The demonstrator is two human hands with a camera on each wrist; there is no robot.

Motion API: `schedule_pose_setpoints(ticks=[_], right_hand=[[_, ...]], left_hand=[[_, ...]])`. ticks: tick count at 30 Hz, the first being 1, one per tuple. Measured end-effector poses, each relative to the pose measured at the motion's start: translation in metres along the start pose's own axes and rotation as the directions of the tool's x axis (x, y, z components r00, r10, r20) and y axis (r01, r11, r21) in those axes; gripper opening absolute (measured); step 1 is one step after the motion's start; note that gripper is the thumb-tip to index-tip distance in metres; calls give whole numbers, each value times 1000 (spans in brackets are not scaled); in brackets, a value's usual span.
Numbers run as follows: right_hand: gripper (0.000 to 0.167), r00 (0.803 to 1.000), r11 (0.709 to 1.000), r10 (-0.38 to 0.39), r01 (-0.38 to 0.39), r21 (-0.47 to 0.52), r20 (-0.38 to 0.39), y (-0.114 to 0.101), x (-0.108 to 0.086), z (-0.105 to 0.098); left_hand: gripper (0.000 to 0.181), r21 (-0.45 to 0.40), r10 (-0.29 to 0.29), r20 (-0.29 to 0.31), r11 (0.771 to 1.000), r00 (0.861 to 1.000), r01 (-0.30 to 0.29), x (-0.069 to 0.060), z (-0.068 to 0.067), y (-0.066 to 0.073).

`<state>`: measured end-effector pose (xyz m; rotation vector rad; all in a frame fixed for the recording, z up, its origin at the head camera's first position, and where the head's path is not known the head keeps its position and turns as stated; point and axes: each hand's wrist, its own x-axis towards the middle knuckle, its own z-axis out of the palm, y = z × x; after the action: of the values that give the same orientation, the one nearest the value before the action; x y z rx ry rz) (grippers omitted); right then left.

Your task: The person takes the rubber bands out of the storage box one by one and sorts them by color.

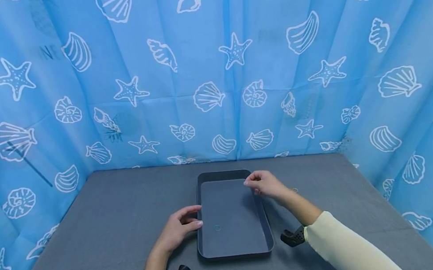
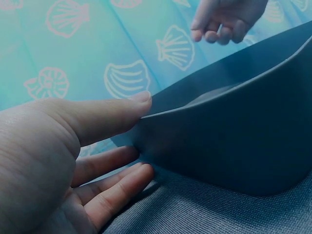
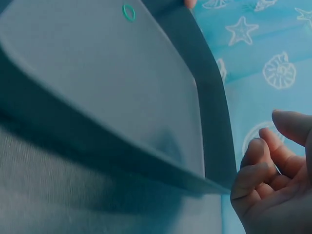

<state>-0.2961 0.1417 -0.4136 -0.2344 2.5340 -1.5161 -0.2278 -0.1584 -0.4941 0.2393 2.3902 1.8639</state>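
A dark grey rectangular tray (image 1: 231, 218) rests on the grey cloth. Inside it lies a thin green ring (image 1: 217, 228), also visible in the right wrist view. My left hand (image 1: 179, 228) is at the tray's left side. In the left wrist view the thumb (image 2: 117, 114) is at the rim, with loosely bent fingers (image 2: 114, 200) beside the outer wall. Over the tray's far right corner hovers my right hand (image 1: 264, 184). Its fingers (image 3: 256, 170) are loosely curled, thumb apart from them, with nothing visible between. A second small ring (image 1: 295, 190) lies on the cloth beyond the right forearm.
A grey cloth (image 1: 128, 207) covers the table. Behind and at both sides hangs a blue curtain (image 1: 208, 64) with white shells and starfish. Black wrist mounts (image 1: 292, 237) sit at both cuffs.
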Motion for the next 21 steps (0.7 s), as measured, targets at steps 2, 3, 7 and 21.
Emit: schedule_pose_setpoints(ticks=[2,3,7,21], right_hand=[[16,999,1000,-6,5,10,34,-2,1,4],[15,999,1000,-7,6,14,53,-2,1,7],[15,989,1000,-8,7,7,149,-1,4,15],[21,883,997,-27,56,-47,468,-10,10,45]], left_hand=[[43,1,-2,1,1000,1000,2,0,-1,0],[43,0,-2,5,1000,1000,2,1,-1,0],[44,-4,-9,17,1000,1000,9,1,-1,0],[45,-10,-25,0,1000,1000,25,-1,1,6]])
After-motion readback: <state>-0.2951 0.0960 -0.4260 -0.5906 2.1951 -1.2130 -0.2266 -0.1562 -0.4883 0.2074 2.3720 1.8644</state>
